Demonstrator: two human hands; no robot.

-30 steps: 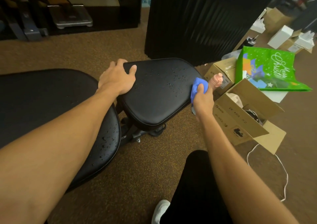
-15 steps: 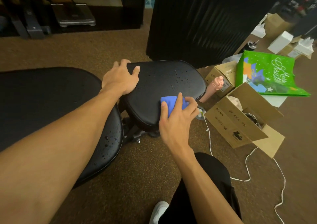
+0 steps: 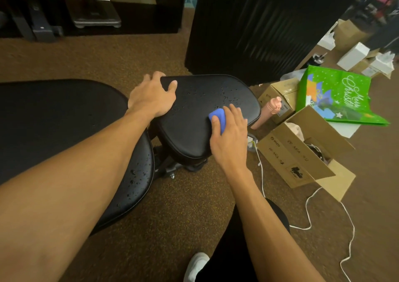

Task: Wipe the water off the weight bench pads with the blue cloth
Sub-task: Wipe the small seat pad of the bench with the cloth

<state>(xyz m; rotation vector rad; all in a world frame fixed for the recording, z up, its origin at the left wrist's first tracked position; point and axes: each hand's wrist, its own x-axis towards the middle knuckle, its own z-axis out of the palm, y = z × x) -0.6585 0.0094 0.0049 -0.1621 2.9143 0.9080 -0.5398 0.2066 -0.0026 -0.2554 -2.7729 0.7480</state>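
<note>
1. The left hand (image 3: 151, 97) curls over the left edge of a droplet-speckled small black vinyl seat pad (image 3: 194, 113).
2. The right hand (image 3: 228, 139), fingers flat, presses a folded blue cloth (image 3: 217, 117) onto its right side.
3. An open brown cardboard box (image 3: 289, 156) and a white cable (image 3: 308, 197) crowd the carpet alongside.

Dim, warm indoor light, apparently cast from above. A soft sheen was recorded on the seat pad (image 3: 190, 135), and small glints on the water droplets (image 3: 138, 173). Shadows on the carpet (image 3: 172, 217) were kept faint. The upper corners were rendered dark and smeared, the edges were bowed by the wide lens, and the centre was held sharp
</note>
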